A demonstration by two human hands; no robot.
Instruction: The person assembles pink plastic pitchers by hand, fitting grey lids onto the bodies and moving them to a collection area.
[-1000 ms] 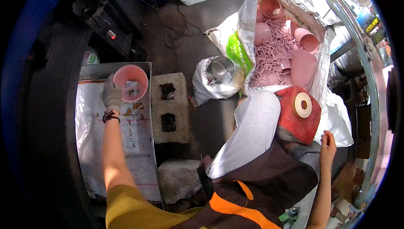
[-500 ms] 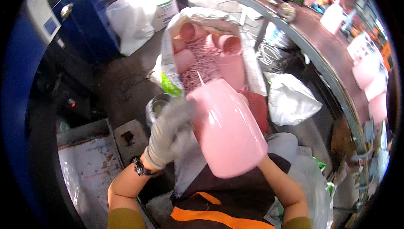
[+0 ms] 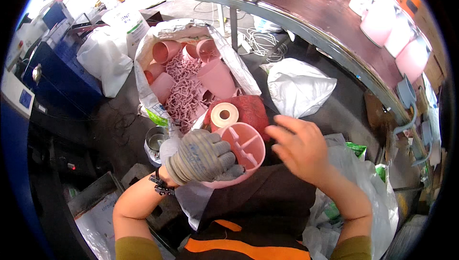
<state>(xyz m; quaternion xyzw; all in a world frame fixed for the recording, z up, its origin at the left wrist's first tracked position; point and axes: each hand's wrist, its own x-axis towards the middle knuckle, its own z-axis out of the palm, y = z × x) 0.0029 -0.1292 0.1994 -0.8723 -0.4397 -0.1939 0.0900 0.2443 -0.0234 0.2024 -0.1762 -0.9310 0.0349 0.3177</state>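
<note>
My left hand [image 3: 203,157], in a grey striped work glove, is closed on the side and rim of a pink plastic container [image 3: 256,150]. The container is tilted, its round opening facing up, and a branched pink strip [image 3: 243,146] spans the inside. To the right of it, apart from the rim, my bare right hand [image 3: 301,147] holds nothing, its fingers spread and slightly blurred. Just beyond the container a cream-coloured roll [image 3: 224,115] with a hole in its middle rests against a red cloth-like bundle [image 3: 251,112].
Ahead, an open white sack [image 3: 146,64] holds several pink containers [image 3: 217,78] and many small pink plastic scraps [image 3: 184,83]. A tied white bag [image 3: 299,88] lies right of it. Along the right runs a brown workbench [image 3: 306,14] carrying pink containers. A metal can [image 3: 155,138] stands left.
The pink container has turned from showing its smooth outside to showing its opening. My left hand now grips it; my right hand has come off it to the right. The view has shifted rightward.
</note>
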